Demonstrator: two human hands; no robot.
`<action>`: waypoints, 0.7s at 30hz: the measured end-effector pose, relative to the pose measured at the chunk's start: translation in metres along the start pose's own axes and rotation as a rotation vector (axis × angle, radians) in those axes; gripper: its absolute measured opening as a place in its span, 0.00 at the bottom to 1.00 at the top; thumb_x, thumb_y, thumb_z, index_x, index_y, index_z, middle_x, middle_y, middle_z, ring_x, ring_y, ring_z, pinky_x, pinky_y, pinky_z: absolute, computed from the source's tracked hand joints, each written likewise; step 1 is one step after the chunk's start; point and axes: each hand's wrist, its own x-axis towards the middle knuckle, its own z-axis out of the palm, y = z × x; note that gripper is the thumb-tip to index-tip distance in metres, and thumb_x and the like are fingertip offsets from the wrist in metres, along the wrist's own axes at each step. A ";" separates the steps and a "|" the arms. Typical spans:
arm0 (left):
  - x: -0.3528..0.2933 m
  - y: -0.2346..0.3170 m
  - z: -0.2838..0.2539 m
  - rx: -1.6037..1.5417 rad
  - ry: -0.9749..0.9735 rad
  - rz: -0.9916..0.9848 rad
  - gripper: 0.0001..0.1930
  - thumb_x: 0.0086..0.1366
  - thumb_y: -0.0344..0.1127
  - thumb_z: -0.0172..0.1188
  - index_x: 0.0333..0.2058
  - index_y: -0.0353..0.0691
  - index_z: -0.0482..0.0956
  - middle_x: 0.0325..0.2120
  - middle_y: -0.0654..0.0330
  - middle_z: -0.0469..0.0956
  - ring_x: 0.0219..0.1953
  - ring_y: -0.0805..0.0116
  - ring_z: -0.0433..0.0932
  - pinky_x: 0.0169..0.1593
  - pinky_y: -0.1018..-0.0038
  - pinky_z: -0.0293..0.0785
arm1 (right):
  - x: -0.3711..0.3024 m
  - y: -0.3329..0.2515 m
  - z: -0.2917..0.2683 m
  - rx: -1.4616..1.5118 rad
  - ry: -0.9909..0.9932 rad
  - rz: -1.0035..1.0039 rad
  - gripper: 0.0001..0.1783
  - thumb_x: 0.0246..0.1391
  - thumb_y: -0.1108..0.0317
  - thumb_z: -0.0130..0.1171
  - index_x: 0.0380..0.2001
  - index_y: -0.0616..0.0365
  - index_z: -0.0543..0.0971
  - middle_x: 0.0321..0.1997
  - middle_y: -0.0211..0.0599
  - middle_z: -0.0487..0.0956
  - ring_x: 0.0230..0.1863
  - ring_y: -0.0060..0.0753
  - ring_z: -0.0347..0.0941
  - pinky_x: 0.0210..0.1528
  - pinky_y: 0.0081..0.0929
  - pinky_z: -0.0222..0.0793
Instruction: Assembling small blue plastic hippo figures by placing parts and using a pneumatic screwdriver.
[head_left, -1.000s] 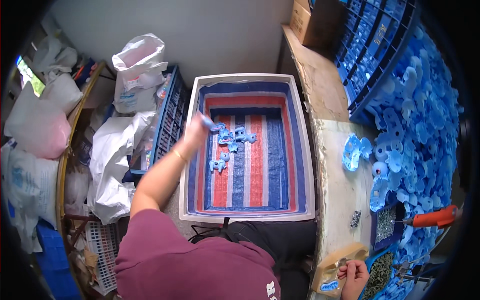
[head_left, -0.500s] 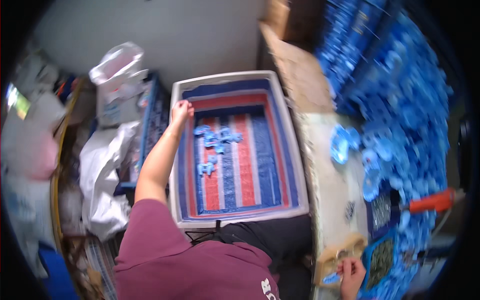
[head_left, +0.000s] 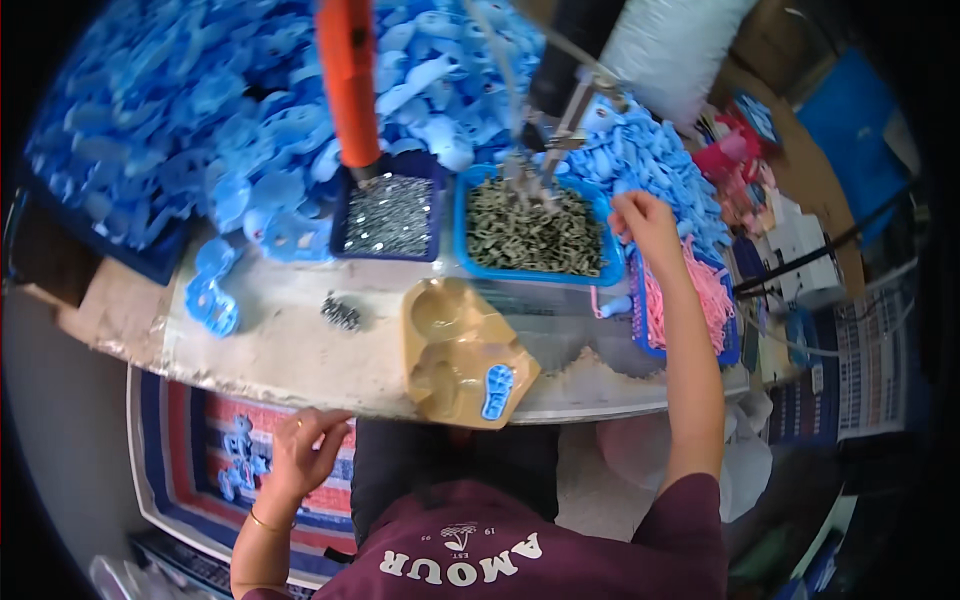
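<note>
My left hand is over the bench's front edge, thumb and index finger apart, with nothing visible in it. My right hand reaches to small blue plastic parts, its fingers curled together at the pile's near edge; what they pinch is hidden. Between the hands lies a tan fixture with rounded hollows, and a blue foot-shaped piece sits in its right part. Beyond the fixture is a light-blue tray of small greyish metal parts. Left of it is a dark-blue tray of screws.
An orange power screwdriver hangs above the screws. Blue shells are heaped behind; one curved shell lies near a little screw pile. Pink strips fill a basket by my right forearm. A striped-lined bin holds blue assemblies lower left.
The view has turned from the striped bin to the bench. My left hand has moved from over the bin to the bench edge; my right hand from the fixture to the small blue parts.
</note>
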 end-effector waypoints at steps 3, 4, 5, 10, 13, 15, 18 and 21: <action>0.026 0.018 0.015 -0.084 -0.099 0.109 0.10 0.54 0.21 0.66 0.35 0.39 0.80 0.21 0.58 0.80 0.22 0.62 0.78 0.27 0.71 0.73 | 0.055 0.057 -0.024 -0.438 0.372 -0.345 0.18 0.60 0.55 0.59 0.37 0.62 0.80 0.26 0.36 0.81 0.29 0.30 0.78 0.33 0.30 0.73; 0.029 0.022 0.020 -0.076 -0.108 0.107 0.10 0.54 0.21 0.66 0.35 0.39 0.80 0.21 0.58 0.80 0.22 0.62 0.78 0.27 0.71 0.73 | 0.068 0.060 -0.019 -0.428 0.372 -0.337 0.18 0.60 0.55 0.59 0.37 0.62 0.80 0.26 0.36 0.81 0.29 0.30 0.78 0.33 0.30 0.73; 0.033 0.024 0.025 -0.099 -0.119 0.125 0.10 0.54 0.21 0.67 0.35 0.39 0.80 0.22 0.58 0.80 0.22 0.62 0.79 0.27 0.71 0.73 | 0.079 0.060 -0.008 -0.539 0.465 -0.314 0.20 0.59 0.53 0.59 0.39 0.62 0.79 0.29 0.39 0.82 0.31 0.34 0.79 0.36 0.34 0.74; 0.052 0.036 0.039 -0.151 -0.136 0.234 0.12 0.52 0.20 0.67 0.37 0.39 0.81 0.22 0.57 0.80 0.21 0.61 0.79 0.25 0.71 0.73 | 0.118 0.062 -0.005 -0.834 0.490 -0.178 0.23 0.58 0.51 0.57 0.43 0.61 0.78 0.40 0.44 0.82 0.36 0.43 0.80 0.41 0.40 0.74; 0.056 0.038 0.043 -0.171 -0.149 0.249 0.13 0.52 0.20 0.67 0.37 0.39 0.81 0.21 0.57 0.79 0.21 0.61 0.78 0.24 0.71 0.72 | 0.118 0.072 -0.025 -0.585 0.417 -0.051 0.17 0.58 0.55 0.55 0.38 0.59 0.77 0.41 0.45 0.81 0.37 0.46 0.80 0.39 0.39 0.75; 0.054 0.035 0.043 -0.173 -0.161 0.224 0.13 0.52 0.20 0.67 0.37 0.39 0.81 0.20 0.57 0.78 0.21 0.61 0.78 0.24 0.71 0.72 | 0.100 0.058 -0.027 0.244 0.261 0.052 0.14 0.60 0.60 0.53 0.36 0.61 0.76 0.38 0.43 0.81 0.38 0.39 0.81 0.39 0.33 0.76; 0.056 0.037 0.045 -0.194 -0.169 0.227 0.13 0.52 0.20 0.67 0.37 0.39 0.81 0.20 0.57 0.78 0.20 0.61 0.77 0.24 0.70 0.72 | 0.065 0.040 -0.032 0.531 0.103 0.089 0.14 0.63 0.60 0.52 0.40 0.62 0.75 0.40 0.41 0.80 0.39 0.34 0.81 0.40 0.27 0.77; 0.061 0.037 0.050 -0.202 -0.169 0.273 0.12 0.53 0.22 0.67 0.38 0.39 0.81 0.20 0.58 0.77 0.20 0.61 0.76 0.24 0.69 0.72 | 0.043 0.045 -0.036 0.308 0.097 0.112 0.15 0.62 0.60 0.55 0.39 0.63 0.76 0.41 0.40 0.80 0.39 0.32 0.81 0.42 0.26 0.76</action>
